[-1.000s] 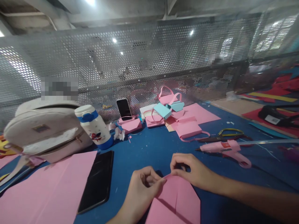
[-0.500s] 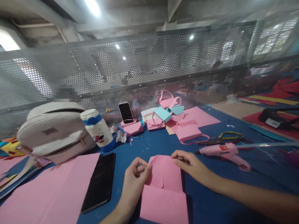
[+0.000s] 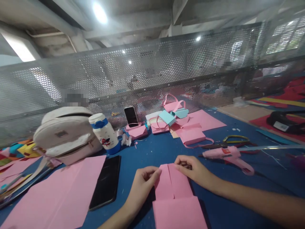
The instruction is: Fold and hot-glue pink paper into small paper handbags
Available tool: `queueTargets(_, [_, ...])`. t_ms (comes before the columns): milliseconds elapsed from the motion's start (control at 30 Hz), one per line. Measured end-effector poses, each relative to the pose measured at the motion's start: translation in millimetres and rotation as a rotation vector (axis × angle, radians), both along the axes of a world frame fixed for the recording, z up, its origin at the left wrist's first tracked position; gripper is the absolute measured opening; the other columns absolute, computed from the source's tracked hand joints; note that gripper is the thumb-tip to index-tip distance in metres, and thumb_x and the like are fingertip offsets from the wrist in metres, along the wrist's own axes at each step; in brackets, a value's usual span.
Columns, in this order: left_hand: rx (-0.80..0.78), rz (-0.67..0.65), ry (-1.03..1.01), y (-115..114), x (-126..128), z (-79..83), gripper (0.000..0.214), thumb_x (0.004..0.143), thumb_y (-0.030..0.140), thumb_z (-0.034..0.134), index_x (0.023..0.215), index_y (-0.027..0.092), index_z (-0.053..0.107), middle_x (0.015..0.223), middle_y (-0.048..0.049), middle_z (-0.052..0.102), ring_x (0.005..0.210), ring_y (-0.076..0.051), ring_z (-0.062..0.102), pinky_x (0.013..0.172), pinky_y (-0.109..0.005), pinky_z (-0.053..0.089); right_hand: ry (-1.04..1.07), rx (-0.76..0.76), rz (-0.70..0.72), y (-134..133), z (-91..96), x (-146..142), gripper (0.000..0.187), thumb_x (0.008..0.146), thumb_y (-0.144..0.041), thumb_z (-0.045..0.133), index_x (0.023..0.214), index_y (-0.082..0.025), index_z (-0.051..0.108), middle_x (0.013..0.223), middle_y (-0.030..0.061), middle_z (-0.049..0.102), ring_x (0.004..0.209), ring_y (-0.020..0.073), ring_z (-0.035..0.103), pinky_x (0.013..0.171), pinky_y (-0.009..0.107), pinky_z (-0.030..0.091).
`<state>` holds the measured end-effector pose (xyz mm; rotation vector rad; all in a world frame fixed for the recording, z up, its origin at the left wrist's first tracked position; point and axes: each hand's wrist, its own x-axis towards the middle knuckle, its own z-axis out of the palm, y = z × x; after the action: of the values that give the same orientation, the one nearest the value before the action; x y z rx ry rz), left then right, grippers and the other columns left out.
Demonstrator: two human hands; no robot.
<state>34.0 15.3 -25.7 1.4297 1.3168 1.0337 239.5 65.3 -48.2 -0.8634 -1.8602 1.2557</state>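
Note:
A folded pink paper piece [image 3: 177, 198] lies on the blue table [image 3: 154, 149] right in front of me, with two narrow flaps folded up side by side at its far end. My left hand [image 3: 143, 186] pinches the left flap's edge with curled fingers. My right hand [image 3: 192, 170] pinches the top of the right flap, fingers closed on it. Both forearms reach in from the near edge.
A black phone [image 3: 106, 182] and a large pink sheet [image 3: 54, 197] lie to the left. Behind are a white bag [image 3: 64, 135], a white-and-blue bottle [image 3: 105, 133], a propped phone [image 3: 131, 116], several paper handbags [image 3: 176, 122], scissors [image 3: 228, 140], a pink glue gun [image 3: 226, 155] and a perforated metal screen [image 3: 152, 73].
The paper's pointed end has been opened out into two upright flaps lying flat. Both hands shifted with it, staying at its far end. The view tilted slightly upward.

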Motion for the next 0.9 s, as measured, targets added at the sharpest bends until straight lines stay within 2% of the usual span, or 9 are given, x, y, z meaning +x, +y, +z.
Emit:
queueTargets(100, [-0.032,-0.038,0.014,0.3,2.2,-2.5,0.047,0.075,0.057,0.066,0.059,0.013,0.062,0.054,0.0022,0.045,0.053,-0.01,0.033,0.05,-0.022,0.023,0.0,0.002,0.03,-1.6,2.3,-0.9,0.029,0.089,-0.042,0.055,0.072,-0.018,0.053,0.066,-0.0026,0.049,0.061,0.0127,0.043,0.057,0.024,0.032])
queueTargets(233, [-0.071,-0.069,0.041,0.8,3.9,-6.0,0.054,0.073,0.063,0.066,0.051,0.016,0.048,0.051,0.0055,0.032,0.05,-0.008,0.023,0.047,-0.022,0.014,-0.02,0.032,0.054,-3.3,4.4,-0.9,0.027,0.088,-0.038,0.055,0.071,-0.018,0.051,0.065,-0.0028,0.048,0.06,0.0122,0.041,0.056,0.024,0.03])
queueTargets(467, [-0.042,-0.116,0.086,1.8,4.0,-8.4,0.057,0.075,0.063,0.065,0.049,0.018,0.042,0.052,0.0061,0.026,0.05,-0.008,0.019,0.047,-0.024,0.012,-0.071,0.085,0.06,-6.4,6.5,0.1,0.027,0.087,-0.036,0.056,0.068,-0.019,0.048,0.06,-0.0048,0.042,0.056,0.0112,0.036,0.052,0.024,0.026])
queueTargets(600, [-0.044,-0.073,0.034,2.8,4.3,-7.2,0.056,0.073,0.063,0.067,0.05,0.016,0.047,0.05,0.0058,0.033,0.049,-0.008,0.025,0.047,-0.022,0.017,-0.026,0.029,0.07,-4.6,4.9,0.0,0.031,0.092,-0.046,0.051,0.078,-0.018,0.053,0.064,-0.0044,0.042,0.06,0.0125,0.038,0.056,0.024,0.028])
queueTargets(733, [-0.024,-0.066,-0.061,4.5,3.8,-5.2,0.044,0.074,0.056,0.07,0.067,0.013,0.064,0.062,-0.0002,0.057,0.057,-0.012,0.046,0.054,-0.021,0.035,0.013,-0.068,0.143,-2.3,4.0,-0.2,0.037,0.094,-0.056,0.047,0.099,-0.019,0.053,0.066,-0.0057,0.04,0.061,0.0128,0.037,0.058,0.024,0.029])
queueTargets(800, [0.001,-0.047,-0.112,6.1,2.4,-5.9,0.038,0.073,0.05,0.075,0.081,0.013,0.068,0.073,-0.0026,0.064,0.064,-0.014,0.053,0.06,-0.022,0.04,0.029,-0.063,0.141,-1.3,3.6,-0.8,0.038,0.093,-0.057,0.049,0.098,-0.02,0.052,0.072,-0.0039,0.044,0.065,0.0133,0.04,0.06,0.024,0.031])
queueTargets(900, [0.031,0.031,-0.171,9.1,-0.8,-8.7,0.039,0.071,0.047,0.078,0.09,0.015,0.068,0.075,0.0001,0.061,0.059,-0.011,0.05,0.055,-0.02,0.038,0.044,-0.038,0.103,0.3,1.6,-1.6,0.036,0.092,-0.057,0.052,0.093,-0.02,0.051,0.077,-0.0026,0.045,0.069,0.014,0.043,0.062,0.024,0.034])
